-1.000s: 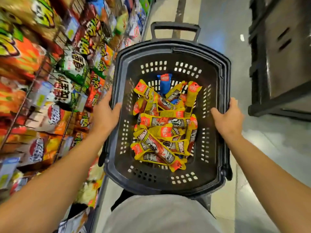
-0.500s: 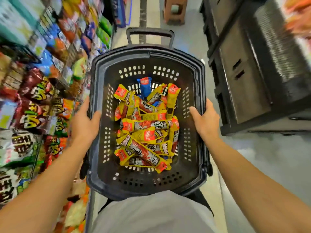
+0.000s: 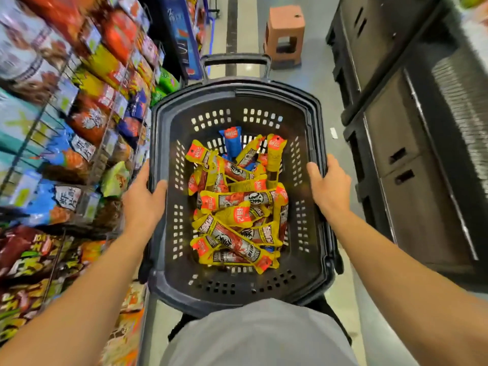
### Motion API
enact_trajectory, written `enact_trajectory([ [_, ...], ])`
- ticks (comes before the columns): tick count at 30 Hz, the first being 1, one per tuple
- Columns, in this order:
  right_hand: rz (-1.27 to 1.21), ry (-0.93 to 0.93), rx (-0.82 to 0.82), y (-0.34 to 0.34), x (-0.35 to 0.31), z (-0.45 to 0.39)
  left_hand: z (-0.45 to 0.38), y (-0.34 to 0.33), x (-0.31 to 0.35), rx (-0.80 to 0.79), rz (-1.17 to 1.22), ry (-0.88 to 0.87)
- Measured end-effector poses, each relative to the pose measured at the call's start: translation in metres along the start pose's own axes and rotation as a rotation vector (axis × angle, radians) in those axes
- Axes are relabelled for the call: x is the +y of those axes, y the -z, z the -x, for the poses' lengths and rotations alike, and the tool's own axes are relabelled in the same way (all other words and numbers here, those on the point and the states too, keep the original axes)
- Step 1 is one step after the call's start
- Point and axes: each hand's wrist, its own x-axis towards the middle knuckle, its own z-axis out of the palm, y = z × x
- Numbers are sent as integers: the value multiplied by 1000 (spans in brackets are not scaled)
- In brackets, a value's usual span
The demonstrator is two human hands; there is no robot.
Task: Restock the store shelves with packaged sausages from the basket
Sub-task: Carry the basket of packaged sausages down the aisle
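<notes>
Progress: none shelved yet, we judge | sausage packs (image 3: pixel 233 204) all piled in basket (image 3: pixel 237 291) | left hand (image 3: pixel 144 202) & right hand (image 3: pixel 330 187) grip basket rims | shelves (image 3: pixel 79 122) at left, restock pending

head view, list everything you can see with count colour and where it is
basket: one, black, centre, held over the aisle floor
sausage packs: a heap, too many to count, yellow with red ends, in the basket
blue packs: at least one, far end of the heap
snack bags: many, mixed colours, wire shelves on the left
stool: one, reddish brown, on the floor ahead
cabinet: dark, right side
left hand: grips the basket's left rim
right hand: grips the right rim
</notes>
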Motion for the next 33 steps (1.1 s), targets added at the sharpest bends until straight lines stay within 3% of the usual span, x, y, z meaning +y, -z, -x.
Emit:
enact_trajectory([
  [9,77,97,-52,-42,-87,-187,-169,-41,53,42,83,98],
  [18,129,93,59,-87,-212,-358,-391,-58,111,19,54,65],
  [28,71,-18,90,-124,-256,-541,-591,-111,204,-87,81,-29],
  [33,82,-56,86,-127,-278,-662,-693,-155,267,-63,72,-77],
])
